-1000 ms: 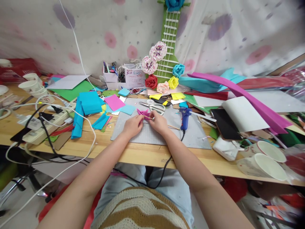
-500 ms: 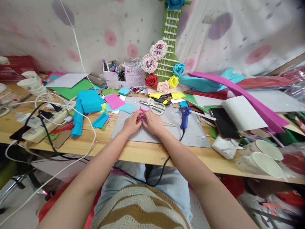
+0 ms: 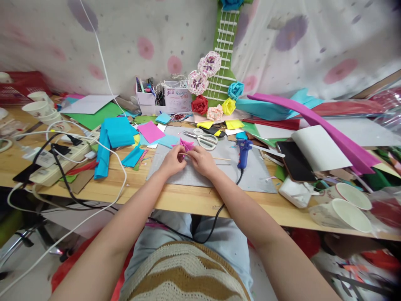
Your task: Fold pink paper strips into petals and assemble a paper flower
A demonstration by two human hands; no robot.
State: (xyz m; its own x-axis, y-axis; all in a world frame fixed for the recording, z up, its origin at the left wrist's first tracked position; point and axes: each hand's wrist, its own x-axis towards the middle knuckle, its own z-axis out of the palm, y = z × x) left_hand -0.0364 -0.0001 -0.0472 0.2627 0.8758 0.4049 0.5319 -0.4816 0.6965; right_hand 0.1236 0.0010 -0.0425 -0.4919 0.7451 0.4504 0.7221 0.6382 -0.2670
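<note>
My left hand (image 3: 173, 161) is closed, its fingertips pinched at the near edge of a pink folded-paper flower (image 3: 187, 144) with pointed petals. My right hand (image 3: 202, 160) grips a thin wooden skewer (image 3: 223, 159), which lies sideways across the flower's near side. One end of the skewer reaches my left fingertips and the other sticks out to the right. Part of the flower is hidden behind my fingers. Both hands rest low over a grey cutting mat (image 3: 175, 179). Just beyond them lie scissors (image 3: 205, 140) with pale handles.
A blue glue gun (image 3: 242, 154) lies right of my hands, its black cord running over the table edge. Blue crepe paper (image 3: 117, 133) and a power strip (image 3: 59, 161) are at left. A phone (image 3: 296, 161) and paper cups (image 3: 343, 214) stand right. A green guitar-shaped craft (image 3: 224, 62) leans behind.
The flower now shows more openly beyond my fingers, and the skewer has come to lie level between both hands. My hands have shifted only slightly.
</note>
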